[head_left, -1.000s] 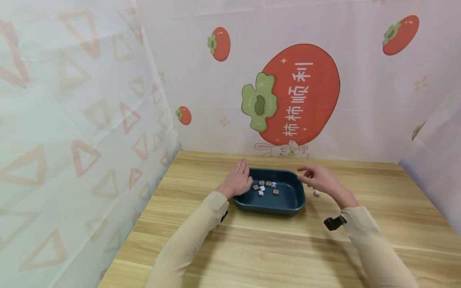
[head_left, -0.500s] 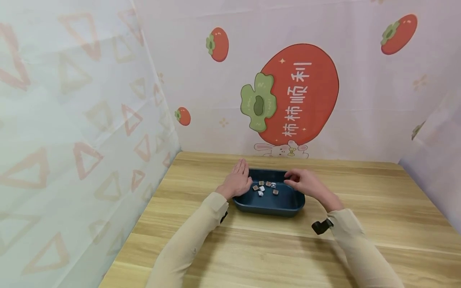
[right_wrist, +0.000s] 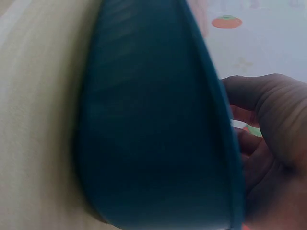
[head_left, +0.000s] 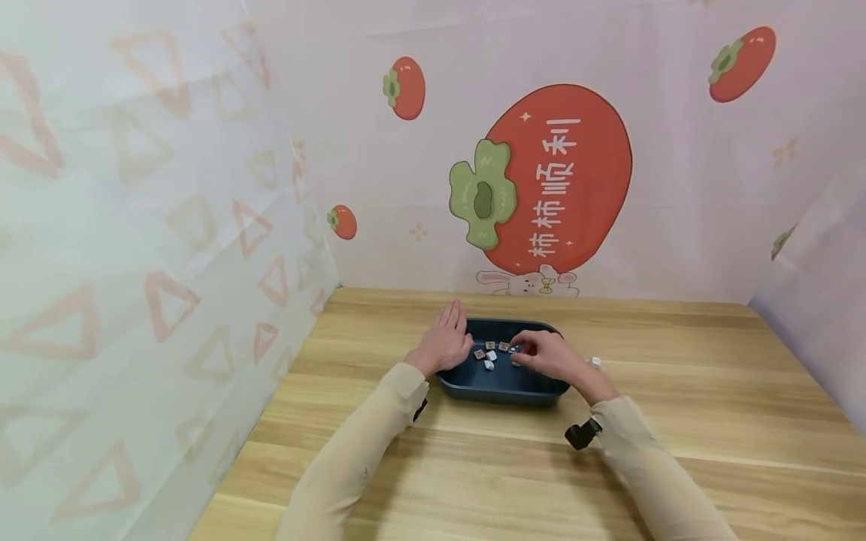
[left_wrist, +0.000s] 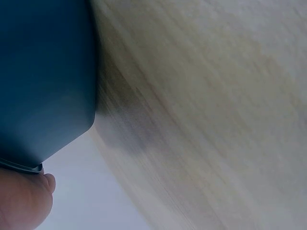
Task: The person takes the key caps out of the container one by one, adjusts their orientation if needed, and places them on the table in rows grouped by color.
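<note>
A dark blue rectangular tray point(head_left: 501, 394) stands on the wooden table. Inside lie several small white blocks point(head_left: 491, 356), some with reddish-brown patterned faces. My left hand point(head_left: 443, 344) lies along the tray's left rim with straight fingers; in the left wrist view its fingertips point(left_wrist: 24, 201) show at the rim beside the outer wall. My right hand point(head_left: 549, 355) reaches over the tray's right part, thumb and forefinger spread apart close to the rightmost blocks and partly covering one. The right wrist view has this hand beyond the tray wall point(right_wrist: 148, 120).
One more small block point(head_left: 595, 361) sits on the table point(head_left: 676, 406) to the right of the tray. A patterned cloth backdrop point(head_left: 379, 173) rises behind the table, with another covering the left side.
My right hand has moved leftward from beside the tray's right rim to over the blocks inside, bringing the block on the table back into view. The left hand has stayed put.
</note>
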Demonstrator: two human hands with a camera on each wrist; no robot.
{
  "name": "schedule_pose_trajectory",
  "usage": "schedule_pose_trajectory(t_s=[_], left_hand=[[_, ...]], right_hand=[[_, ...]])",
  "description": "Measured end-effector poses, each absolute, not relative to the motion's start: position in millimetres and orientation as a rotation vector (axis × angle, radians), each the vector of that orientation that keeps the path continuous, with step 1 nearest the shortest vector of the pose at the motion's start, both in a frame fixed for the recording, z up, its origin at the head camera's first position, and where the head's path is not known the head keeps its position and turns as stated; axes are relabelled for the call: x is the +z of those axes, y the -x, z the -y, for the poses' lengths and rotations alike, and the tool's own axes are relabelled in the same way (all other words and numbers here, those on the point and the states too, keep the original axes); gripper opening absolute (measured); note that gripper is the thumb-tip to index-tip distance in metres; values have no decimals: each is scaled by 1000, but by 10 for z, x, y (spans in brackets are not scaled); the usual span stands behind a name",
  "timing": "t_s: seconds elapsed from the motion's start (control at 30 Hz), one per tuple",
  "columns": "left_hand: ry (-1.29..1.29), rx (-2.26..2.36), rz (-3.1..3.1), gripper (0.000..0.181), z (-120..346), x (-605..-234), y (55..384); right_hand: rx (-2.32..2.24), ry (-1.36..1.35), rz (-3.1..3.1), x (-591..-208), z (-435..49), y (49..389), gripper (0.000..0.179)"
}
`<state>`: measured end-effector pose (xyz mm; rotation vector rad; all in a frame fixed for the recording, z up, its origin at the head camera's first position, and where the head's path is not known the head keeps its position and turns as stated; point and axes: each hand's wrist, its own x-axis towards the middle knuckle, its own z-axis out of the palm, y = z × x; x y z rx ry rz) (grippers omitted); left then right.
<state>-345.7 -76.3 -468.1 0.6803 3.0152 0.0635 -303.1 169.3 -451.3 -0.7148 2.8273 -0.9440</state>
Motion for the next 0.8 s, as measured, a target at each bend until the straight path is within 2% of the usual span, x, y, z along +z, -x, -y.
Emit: schedule_pose_trajectory(t_s=[0.8], left_hand=[[-684, 84, -3037, 64, 759, -4737, 3482]], right_hand=[[-857, 674, -2705, -4775, -1362, 3162, 29]])
